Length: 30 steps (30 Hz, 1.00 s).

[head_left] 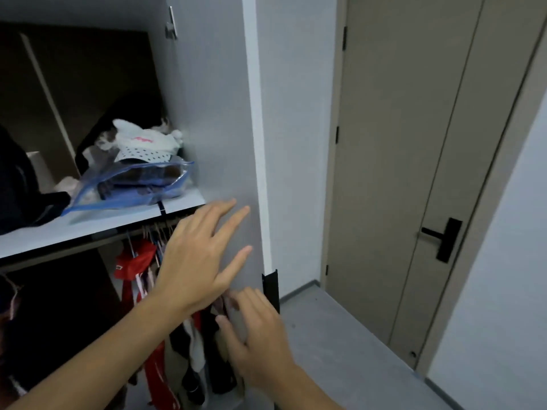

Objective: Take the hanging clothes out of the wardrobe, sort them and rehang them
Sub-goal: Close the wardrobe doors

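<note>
The wardrobe stands open with its grey side panel (219, 119) on the right. Under the shelf (88, 229), several garments hang packed on hangers: a red one (134, 261) on the left, dark and pale ones (189, 350) to its right. My left hand (198, 255) is raised in front of the hangers and the panel, fingers straight and spread, holding nothing. My right hand (254, 332) is lower, at the rightmost hanging clothes beside the panel; its fingertips touch the fabric there. Whether it grips any cloth is unclear.
On the shelf lie a clear blue-edged storage bag (133, 184) of folded clothes, a white cap (145, 143) and a black bag (17, 184). A beige door (414, 173) with a black handle (444, 238) stands to the right, across grey floor (340, 350).
</note>
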{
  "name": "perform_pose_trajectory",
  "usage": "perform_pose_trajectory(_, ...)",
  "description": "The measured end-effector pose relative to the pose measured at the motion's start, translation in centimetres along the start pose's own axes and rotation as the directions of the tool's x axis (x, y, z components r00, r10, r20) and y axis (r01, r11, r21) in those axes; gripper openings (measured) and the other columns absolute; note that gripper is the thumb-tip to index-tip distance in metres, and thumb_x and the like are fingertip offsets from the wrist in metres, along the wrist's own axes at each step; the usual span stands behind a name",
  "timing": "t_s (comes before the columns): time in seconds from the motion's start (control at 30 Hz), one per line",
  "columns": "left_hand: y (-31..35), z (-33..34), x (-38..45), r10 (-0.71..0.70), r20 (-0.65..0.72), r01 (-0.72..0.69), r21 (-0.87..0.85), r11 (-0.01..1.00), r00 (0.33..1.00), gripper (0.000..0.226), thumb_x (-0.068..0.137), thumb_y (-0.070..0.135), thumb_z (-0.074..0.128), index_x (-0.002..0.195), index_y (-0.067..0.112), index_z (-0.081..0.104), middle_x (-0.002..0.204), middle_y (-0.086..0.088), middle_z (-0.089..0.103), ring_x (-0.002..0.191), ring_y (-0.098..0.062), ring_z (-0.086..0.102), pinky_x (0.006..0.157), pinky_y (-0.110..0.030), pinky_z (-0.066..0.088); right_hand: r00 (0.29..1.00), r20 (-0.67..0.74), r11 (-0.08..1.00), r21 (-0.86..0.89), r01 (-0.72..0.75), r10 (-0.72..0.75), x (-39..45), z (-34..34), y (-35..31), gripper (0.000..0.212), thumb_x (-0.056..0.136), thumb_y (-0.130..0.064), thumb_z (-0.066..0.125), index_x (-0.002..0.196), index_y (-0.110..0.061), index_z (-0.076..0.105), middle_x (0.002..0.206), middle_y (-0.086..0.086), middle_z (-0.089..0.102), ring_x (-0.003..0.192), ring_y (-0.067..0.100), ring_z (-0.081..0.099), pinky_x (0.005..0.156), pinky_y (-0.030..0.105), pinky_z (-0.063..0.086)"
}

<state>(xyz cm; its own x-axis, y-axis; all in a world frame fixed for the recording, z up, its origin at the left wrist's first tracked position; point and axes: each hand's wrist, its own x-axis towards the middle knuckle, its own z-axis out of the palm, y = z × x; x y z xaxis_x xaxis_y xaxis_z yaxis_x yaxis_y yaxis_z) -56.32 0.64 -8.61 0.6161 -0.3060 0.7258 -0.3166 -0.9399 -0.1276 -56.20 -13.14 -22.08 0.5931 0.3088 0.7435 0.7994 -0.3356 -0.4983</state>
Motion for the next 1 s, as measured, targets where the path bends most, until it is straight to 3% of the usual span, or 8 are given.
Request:
perform_pose_trajectory(0.1, 2.2, -1.2, 4.3, 0.195, -0.098, -0.188, 0.073, 0.979, 0.976, 0.057, 0.103, 0.047, 0.052, 0.15, 0.017, 0.055, 0.159, -0.009, 0.046, 0.149, -0.031, 0.041, 0.113, -0.048, 0.037, 0.983, -0.183, 0.997, -0.071, -0.019, 0.006, -0.5, -1.8, 0.9, 0.019, 0.106, -0.034, 0.054, 0.12, -0.022, 0.057, 0.11, -0.007, 0.052, 0.099, 0.015, 0.05, 0.083, 0.039, 0.047)
perform_pose_trajectory(0.23, 3.4, -1.1, 9.3, 0.361, -0.095, -0.337, 0.207, 0.919, 0.927, 0.056, 0.104, 0.047, 0.049, 0.153, 0.018, 0.052, 0.163, -0.01, 0.042, 0.156, -0.032, 0.029, 0.125, -0.054, 0.025, 0.944, -0.257, 0.965, -0.109, -0.239, 0.205, 0.1, -3.7, 2.1, 0.047, 0.102, -0.038, 0.056, 0.147, -0.031, 0.041, 0.148, -0.01, 0.035, 0.136, 0.012, 0.037, 0.113, 0.03, 0.03)
perform_pose_trajectory(0.37, 3.0, 0.0, 12.7, 0.38, 0.011, -0.362, 0.336, 0.869, 0.925, 0.06, 0.104, 0.05, 0.043, 0.154, 0.019, 0.05, 0.16, -0.012, 0.045, 0.158, -0.034, 0.024, 0.128, -0.057, 0.016, 0.885, -0.036, 0.883, 0.096, -0.459, 0.464, 1.2, -4.3, 3.4, 0.076, 0.103, -0.047, 0.05, 0.162, -0.047, 0.002, 0.164, -0.028, 0.012, 0.153, -0.004, 0.009, 0.126, 0.032, 0.015)
perform_pose_trajectory(0.47, 1.9, 0.4, 13.9, 0.346, 0.058, -0.341, 0.379, 0.86, 0.936, 0.06, 0.102, 0.049, 0.042, 0.151, 0.015, 0.053, 0.153, -0.015, 0.051, 0.156, -0.037, 0.028, 0.129, -0.053, 0.013, 0.802, 0.194, 0.785, 0.176, -0.595, 0.565, 1.7, -4.2, 4.6, 0.081, 0.101, -0.056, 0.053, 0.162, -0.05, 0.0, 0.165, -0.02, 0.025, 0.153, 0.003, 0.02, 0.126, 0.039, 0.022)
perform_pose_trajectory(0.6, 0.7, 0.9, 14.1, 0.361, 0.043, -0.342, 0.437, 0.832, 0.932, 0.05, 0.098, 0.037, 0.05, 0.136, 0.009, 0.064, 0.117, -0.017, 0.067, 0.142, -0.04, 0.046, 0.13, -0.049, 0.015, 0.804, 0.234, 0.798, 0.145, -0.585, 0.547, 2.3, -3.7, 5.1, 0.071, 0.101, -0.055, 0.055, 0.162, -0.039, 0.022, 0.165, -0.018, 0.031, 0.152, 0.004, 0.026, 0.125, 0.036, 0.027)
perform_pose_trajectory(0.73, 0.3, 0.2, 13.7, 0.417, 0.017, -0.375, 0.474, 0.797, 0.909, 0.039, 0.089, 0.027, 0.061, 0.121, 0.006, 0.07, 0.087, -0.011, 0.061, 0.105, -0.037, 0.055, 0.131, -0.047, 0.012, 0.842, 0.134, 0.838, 0.1, -0.536, 0.523, 1.7, -2.8, 5.0, 0.055, 0.103, -0.051, 0.052, 0.152, -0.034, 0.035, 0.149, -0.018, 0.044, 0.133, -0.002, 0.039, 0.11, 0.026, 0.035)
perform_pose_trajectory(0.87, -1.1, -1.1, 11.6, 0.431, 0.021, -0.383, 0.5, 0.777, 0.902, 0.03, 0.091, 0.024, 0.05, 0.105, 0.008, 0.071, 0.084, -0.008, 0.057, 0.094, -0.035, 0.053, 0.131, -0.046, 0.007, 0.906, 0.147, 0.907, 0.083, -0.412, 0.397, 0.4, -0.4, 4.3, 0.035, 0.108, -0.045, 0.043, 0.141, -0.039, 0.033, 0.132, -0.014, 0.04, 0.119, -0.004, 0.043, 0.105, 0.027, 0.041)
perform_pose_trajectory(1.0, -4.6, -3.6, 8.4, 0.416, -0.003, -0.355, 0.517, 0.779, 0.909, 0.029, 0.09, 0.023, 0.053, 0.103, 0.008, 0.073, 0.094, -0.01, 0.061, 0.101, -0.036, 0.059, 0.13, -0.048, 0.013, 0.94, 0.173, 0.943, 0.113, -0.314, 0.293, 0.0, 3.4, 2.8, 0.019, 0.11, -0.04, 0.038, 0.127, -0.047, 0.036, 0.117, -0.021, 0.04, 0.11, 0.0, 0.047, 0.095, 0.027, 0.044)
